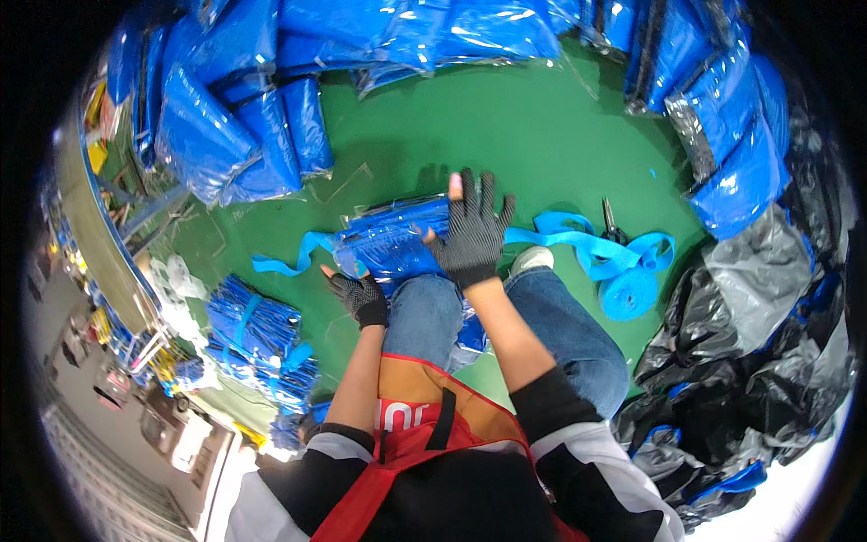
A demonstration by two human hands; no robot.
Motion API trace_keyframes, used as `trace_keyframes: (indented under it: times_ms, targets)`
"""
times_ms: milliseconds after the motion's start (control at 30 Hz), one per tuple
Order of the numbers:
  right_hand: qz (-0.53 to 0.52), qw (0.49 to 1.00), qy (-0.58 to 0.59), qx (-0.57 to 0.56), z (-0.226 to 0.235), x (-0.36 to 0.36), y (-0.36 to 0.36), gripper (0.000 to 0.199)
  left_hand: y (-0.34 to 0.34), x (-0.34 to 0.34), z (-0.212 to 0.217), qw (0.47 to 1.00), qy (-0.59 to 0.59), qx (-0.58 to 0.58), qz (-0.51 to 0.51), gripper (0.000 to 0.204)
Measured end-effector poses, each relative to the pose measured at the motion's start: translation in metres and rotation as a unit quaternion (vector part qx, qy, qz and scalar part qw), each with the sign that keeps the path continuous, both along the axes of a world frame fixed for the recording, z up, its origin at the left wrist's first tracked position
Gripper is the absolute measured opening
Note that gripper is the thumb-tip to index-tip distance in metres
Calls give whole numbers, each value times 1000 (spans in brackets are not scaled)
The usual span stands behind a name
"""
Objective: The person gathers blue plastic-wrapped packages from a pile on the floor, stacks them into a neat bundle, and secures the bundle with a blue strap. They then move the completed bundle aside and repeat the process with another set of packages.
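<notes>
Pressing down now: right hand (pixel 471 237) spread flat, fingers wide, gripping nothing, palm on top of the stack of blue plastic-wrapped packs (pixel 390 242). Left hand (pixel 358 294) at seven o'clock from it, fingers curled against the stack's near-left corner; whether pinching the wrap, cannot tell. Stack lying under both hands, just past the knees, on the green floor (pixel 506 135). Looks like squaring and compressing a bundle. Next likely calls for the blue strap (pixel 578 237), trailing off at three o'clock toward its roll (pixel 627 294), scissors (pixel 612 226) beside.
</notes>
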State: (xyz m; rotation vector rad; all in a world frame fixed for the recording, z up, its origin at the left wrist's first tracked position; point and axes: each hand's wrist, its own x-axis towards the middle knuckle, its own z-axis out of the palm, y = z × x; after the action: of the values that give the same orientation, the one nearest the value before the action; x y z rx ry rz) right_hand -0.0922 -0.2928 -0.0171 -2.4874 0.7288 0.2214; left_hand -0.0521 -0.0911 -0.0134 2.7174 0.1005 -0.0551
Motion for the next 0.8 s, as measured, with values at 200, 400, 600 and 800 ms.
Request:
trace_keyframes:
  times_ms: [200, 400, 600, 800]
  targets:
    - [90, 980, 169, 64, -45, 64, 8, 56, 61, -29, -93, 958, 164, -128, 198, 73]
    - [57, 991, 107, 52, -89, 74, 15, 41, 63, -9, -120, 974, 87, -187, 88, 74]
    - [-205, 975, -87, -14, -20, -34, 54, 70, 17, 48, -56, 993, -92, 7, -79, 64]
    - [-327, 933, 149, 16, -31, -183, 148, 74, -29, 82, -60, 892, 160, 54, -420, 50]
